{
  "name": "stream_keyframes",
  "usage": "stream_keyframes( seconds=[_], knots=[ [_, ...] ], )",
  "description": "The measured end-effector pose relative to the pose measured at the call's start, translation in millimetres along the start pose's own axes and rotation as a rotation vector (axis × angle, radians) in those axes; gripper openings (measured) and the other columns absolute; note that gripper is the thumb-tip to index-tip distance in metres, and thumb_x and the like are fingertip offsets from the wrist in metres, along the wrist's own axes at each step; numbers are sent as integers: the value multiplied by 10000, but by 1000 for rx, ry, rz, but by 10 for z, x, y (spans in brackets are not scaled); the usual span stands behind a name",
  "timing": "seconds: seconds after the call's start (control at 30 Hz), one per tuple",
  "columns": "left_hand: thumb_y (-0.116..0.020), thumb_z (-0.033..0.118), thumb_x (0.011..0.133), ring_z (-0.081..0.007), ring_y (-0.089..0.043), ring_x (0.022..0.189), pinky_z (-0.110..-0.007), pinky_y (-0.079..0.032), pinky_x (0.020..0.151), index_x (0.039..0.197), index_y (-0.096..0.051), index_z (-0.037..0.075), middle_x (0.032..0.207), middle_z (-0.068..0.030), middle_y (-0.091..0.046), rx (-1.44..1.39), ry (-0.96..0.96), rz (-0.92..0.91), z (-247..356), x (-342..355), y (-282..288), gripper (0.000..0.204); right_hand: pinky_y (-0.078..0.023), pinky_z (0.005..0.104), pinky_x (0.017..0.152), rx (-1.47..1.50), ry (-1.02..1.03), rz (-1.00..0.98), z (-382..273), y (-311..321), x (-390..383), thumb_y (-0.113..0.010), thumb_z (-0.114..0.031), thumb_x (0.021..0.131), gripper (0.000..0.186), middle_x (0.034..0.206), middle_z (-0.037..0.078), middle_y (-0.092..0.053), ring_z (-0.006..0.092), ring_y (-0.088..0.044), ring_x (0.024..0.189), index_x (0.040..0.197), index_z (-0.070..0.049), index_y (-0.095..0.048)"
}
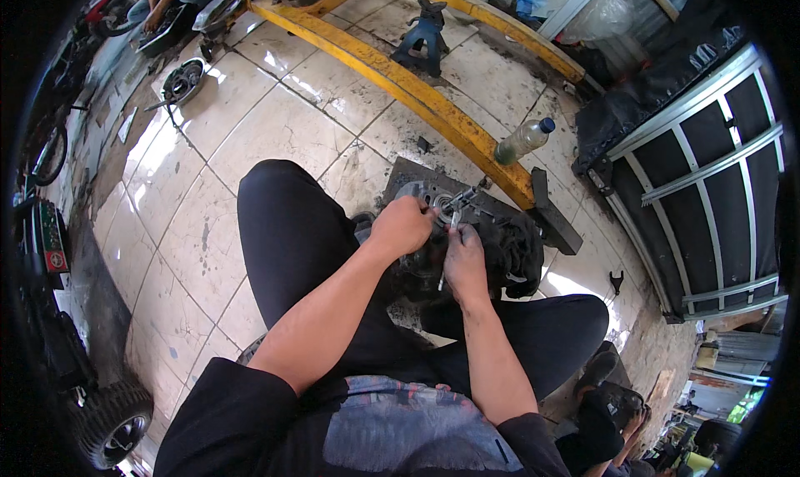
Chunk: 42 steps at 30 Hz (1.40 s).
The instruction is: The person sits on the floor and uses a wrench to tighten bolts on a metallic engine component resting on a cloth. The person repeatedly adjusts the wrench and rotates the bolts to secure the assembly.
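In the head view, our right hand grasps a slim silver tool; our left hand has its fingers curled close by a metal part, and we cannot tell whether they grip anything; that part lies at two o'clock from our left hand, eleven from our right; a bottle stands toward one o'clock, near a yellow frame.

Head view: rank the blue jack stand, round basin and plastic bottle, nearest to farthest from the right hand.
1. Plastic bottle: ahead and right of the right hand.
2. Blue jack stand: farther ahead, slightly left.
3. Round basin: far off, upper left.
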<state>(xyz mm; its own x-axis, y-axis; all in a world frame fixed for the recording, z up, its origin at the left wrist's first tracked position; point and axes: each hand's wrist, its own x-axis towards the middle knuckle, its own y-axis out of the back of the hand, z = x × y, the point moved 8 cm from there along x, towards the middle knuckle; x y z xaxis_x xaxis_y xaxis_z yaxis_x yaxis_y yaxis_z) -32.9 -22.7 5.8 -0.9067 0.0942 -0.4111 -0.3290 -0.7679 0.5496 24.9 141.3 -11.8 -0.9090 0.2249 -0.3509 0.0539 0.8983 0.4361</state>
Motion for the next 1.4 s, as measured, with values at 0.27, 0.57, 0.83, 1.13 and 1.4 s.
stream_keyframes(
  seconds=[0.27, 0.57, 0.83, 1.13, 1.4],
  knots=[
    [-717, 401, 972, -380, -702, 822, -438, -532, 833, 996, -792, -4, 893, -270, -735, -128, 39, -271, -44, 271, -211, 413, -486, 469, 994, 70, -171, 13, -37, -367, -3, -496, -270, 1106, 399, 1258, 322, -665, 477, -620, 1237, 1351, 39, -556],
    [-682, 264, 997, -399, -681, 797, -468, -526, 783, 1109, -748, 21, 828, -227, -717, -335, 25, -186, 4, 309, 21, 276, -528, 319, 846, -83, -69, -88, -524, 332, -3, -621, -224, 1053, 287, 1042, 149, -766, 175, -714, 952, 1256, -29, -680],
    [-620, 182, 967, -465, -683, 899, -570, -520, 755, 1117, -714, 117, 887, -241, -712, 198, -269, 4, 257, 279, -18, 189, -478, 351, 1024, -90, 146, 223, -235, 744, 501, -554, -239, 1088, 311, 1183, 165, -713, 244, -666, 1143, 1233, 8, -675],
    [-632, 174, 949, -454, -683, 890, -568, -523, 748, 1152, -698, 155, 893, -215, -715, 241, -347, 55, 288, 319, -20, 214, -470, 362, 1064, 226, 253, 50, -288, 350, 689, -454, -296, 1135, 416, 1246, 158, -727, 228, -662, 1191, 1305, -7, -702],
    [-618, 149, 950, -448, -685, 878, -560, -527, 740, 1116, -684, 153, 935, -193, -720, 221, -358, 109, 245, 299, -85, 179, -470, 353, 1070, 286, 199, 56, -134, 366, 726, -459, -301, 1138, 421, 1230, 128, -747, 215, -670, 1179, 1278, -4, -722]
  ],
)
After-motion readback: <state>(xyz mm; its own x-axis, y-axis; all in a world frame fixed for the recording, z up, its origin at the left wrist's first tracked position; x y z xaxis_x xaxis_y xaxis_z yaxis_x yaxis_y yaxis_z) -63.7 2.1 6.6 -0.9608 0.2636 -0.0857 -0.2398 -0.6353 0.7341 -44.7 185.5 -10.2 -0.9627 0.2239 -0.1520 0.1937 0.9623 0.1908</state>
